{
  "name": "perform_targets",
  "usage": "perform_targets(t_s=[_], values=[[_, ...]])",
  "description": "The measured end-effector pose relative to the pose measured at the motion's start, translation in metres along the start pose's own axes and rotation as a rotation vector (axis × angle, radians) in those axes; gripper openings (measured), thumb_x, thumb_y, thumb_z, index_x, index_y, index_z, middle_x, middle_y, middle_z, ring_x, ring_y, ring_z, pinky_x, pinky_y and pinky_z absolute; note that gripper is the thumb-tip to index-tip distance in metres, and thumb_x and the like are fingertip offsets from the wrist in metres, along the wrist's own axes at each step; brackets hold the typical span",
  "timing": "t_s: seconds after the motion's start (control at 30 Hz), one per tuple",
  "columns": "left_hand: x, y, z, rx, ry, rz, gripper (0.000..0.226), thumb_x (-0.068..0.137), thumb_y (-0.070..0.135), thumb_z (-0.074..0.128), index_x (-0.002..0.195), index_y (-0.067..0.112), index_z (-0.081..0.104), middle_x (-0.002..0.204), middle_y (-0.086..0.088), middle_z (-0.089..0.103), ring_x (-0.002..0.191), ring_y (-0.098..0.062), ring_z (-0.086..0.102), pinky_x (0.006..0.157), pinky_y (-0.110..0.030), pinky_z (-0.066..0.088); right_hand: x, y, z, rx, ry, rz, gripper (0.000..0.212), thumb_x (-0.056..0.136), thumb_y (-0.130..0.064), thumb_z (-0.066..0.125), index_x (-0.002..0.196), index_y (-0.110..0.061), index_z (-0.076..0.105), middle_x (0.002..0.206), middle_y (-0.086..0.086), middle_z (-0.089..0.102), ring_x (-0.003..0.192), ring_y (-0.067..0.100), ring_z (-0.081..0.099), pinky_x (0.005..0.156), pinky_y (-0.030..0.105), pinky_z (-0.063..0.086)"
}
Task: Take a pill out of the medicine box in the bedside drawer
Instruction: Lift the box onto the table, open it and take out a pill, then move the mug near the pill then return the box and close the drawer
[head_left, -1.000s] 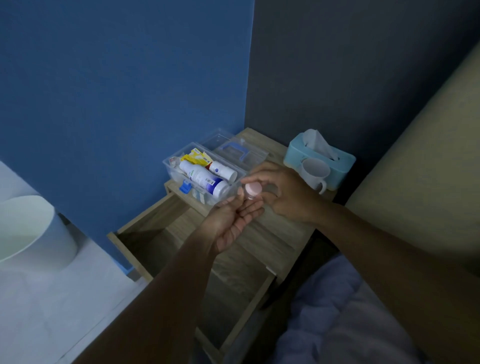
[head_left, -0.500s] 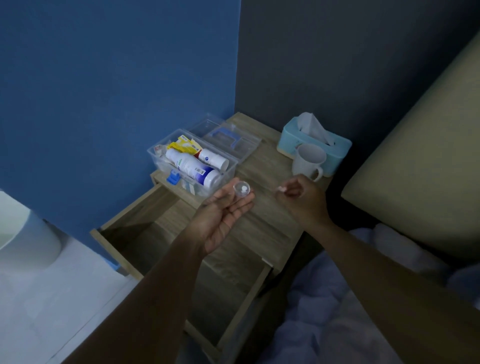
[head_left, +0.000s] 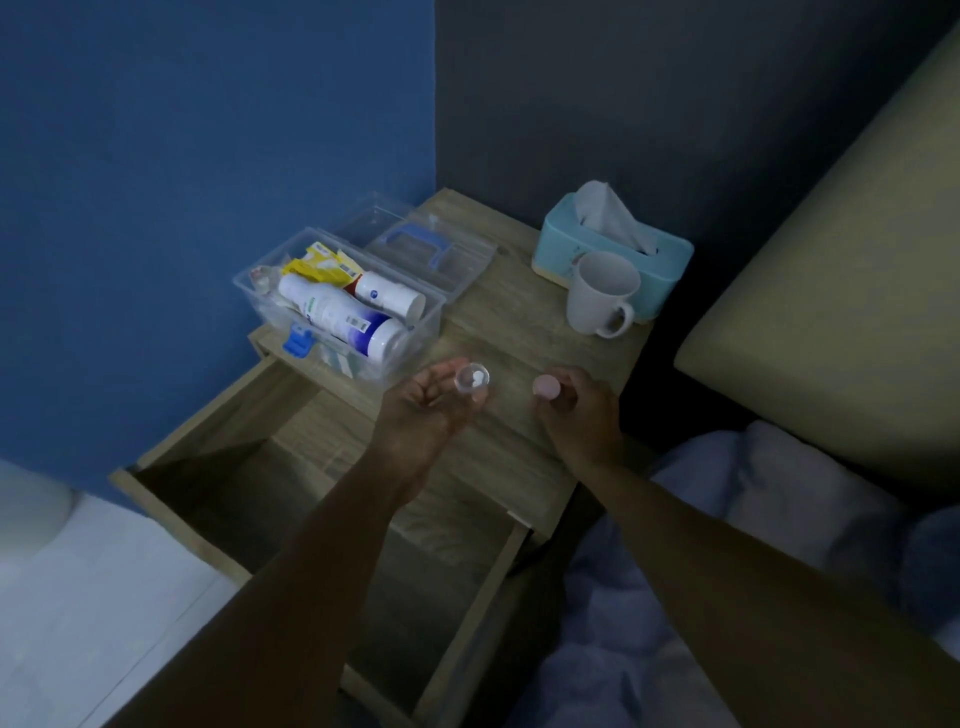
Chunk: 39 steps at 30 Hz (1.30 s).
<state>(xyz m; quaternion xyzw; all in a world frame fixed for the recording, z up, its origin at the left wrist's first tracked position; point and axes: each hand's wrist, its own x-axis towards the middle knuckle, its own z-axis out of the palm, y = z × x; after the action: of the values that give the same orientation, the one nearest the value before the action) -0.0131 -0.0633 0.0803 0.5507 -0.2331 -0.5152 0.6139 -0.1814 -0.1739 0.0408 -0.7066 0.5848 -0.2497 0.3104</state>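
Observation:
A clear plastic medicine box (head_left: 415, 340) stands open on the bedside table, holding white bottles and yellow packets. Its clear lid (head_left: 447, 260) with a blue handle lies behind it. My left hand (head_left: 426, 410) is palm up over the table's front, with a small clear pill container (head_left: 471, 378) resting on its fingertips; white pills show inside. My right hand (head_left: 576, 415), to the right of it, pinches the container's pink cap (head_left: 546, 387). The drawer (head_left: 218, 431) below is pulled out.
A white mug (head_left: 597, 296) and a teal tissue box (head_left: 613, 249) stand at the table's (head_left: 519, 322) back right. The bed's headboard (head_left: 841, 270) and blue bedding (head_left: 701, 571) lie to the right. Blue wall on the left, white floor lower left.
My right hand has pulled the pink cap off the container and moved right, away from my left hand. The open container stays on my left fingertips.

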Motion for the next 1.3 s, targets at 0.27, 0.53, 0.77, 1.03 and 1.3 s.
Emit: perform_targets(t_s=[0.27, 0.53, 0.77, 1.03, 1.3], values=[[0.045, -0.014, 0.015, 0.857, 0.017, 0.230, 0.037, 0.094, 0.037, 0.056, 0.128, 0.023, 0.056, 0.116, 0.009, 0.062, 0.104, -0.004, 0.060, 0.082, -0.020, 0.048, -0.008, 0.022, 0.017, -0.107, 0.118, -0.193, 0.059, 0.079, -0.046, 0.058, 0.135, -0.030, 0.047, 0.129, 0.000, 0.058, 0.119, 0.019, 0.049, 0.095, 0.037, 0.045], [0.078, -0.039, 0.039, 1.033, 0.147, 0.367, 0.044, 0.098, 0.043, 0.045, 0.135, 0.020, 0.048, 0.137, -0.007, 0.055, 0.130, -0.024, 0.047, 0.111, -0.050, 0.036, -0.003, 0.028, 0.022, -0.157, 0.172, -0.277, 0.047, 0.088, -0.031, 0.058, 0.133, -0.020, 0.051, 0.127, -0.001, 0.059, 0.117, 0.017, 0.048, 0.100, 0.040, 0.045], [0.085, -0.045, 0.043, 1.100, 0.158, 0.367, 0.050, 0.095, 0.037, 0.054, 0.140, 0.015, 0.046, 0.147, -0.011, 0.049, 0.145, -0.025, 0.032, 0.123, -0.045, 0.015, -0.002, 0.026, 0.021, -0.171, 0.173, -0.257, 0.054, 0.086, -0.030, 0.058, 0.137, -0.016, 0.047, 0.128, 0.002, 0.058, 0.116, 0.018, 0.047, 0.098, 0.034, 0.043], [0.074, -0.041, 0.023, 1.066, 0.021, 0.316, 0.060, 0.094, 0.037, 0.056, 0.147, 0.019, 0.034, 0.155, -0.006, 0.037, 0.146, -0.023, 0.027, 0.120, -0.047, 0.022, -0.001, 0.027, 0.022, -0.147, 0.191, -0.219, 0.062, 0.080, -0.039, 0.061, 0.138, -0.022, 0.043, 0.126, -0.001, 0.056, 0.118, 0.015, 0.043, 0.095, 0.029, 0.042], [0.025, -0.060, -0.006, 1.470, 0.014, 0.338, 0.058, 0.103, 0.038, 0.026, 0.155, 0.014, 0.019, 0.165, -0.010, 0.009, 0.153, -0.023, 0.005, 0.123, -0.039, 0.001, -0.003, 0.025, 0.023, -0.133, 0.174, -0.200, 0.070, 0.080, -0.045, 0.059, 0.142, -0.021, 0.037, 0.131, 0.003, 0.052, 0.122, 0.014, 0.039, 0.094, 0.024, 0.034]])
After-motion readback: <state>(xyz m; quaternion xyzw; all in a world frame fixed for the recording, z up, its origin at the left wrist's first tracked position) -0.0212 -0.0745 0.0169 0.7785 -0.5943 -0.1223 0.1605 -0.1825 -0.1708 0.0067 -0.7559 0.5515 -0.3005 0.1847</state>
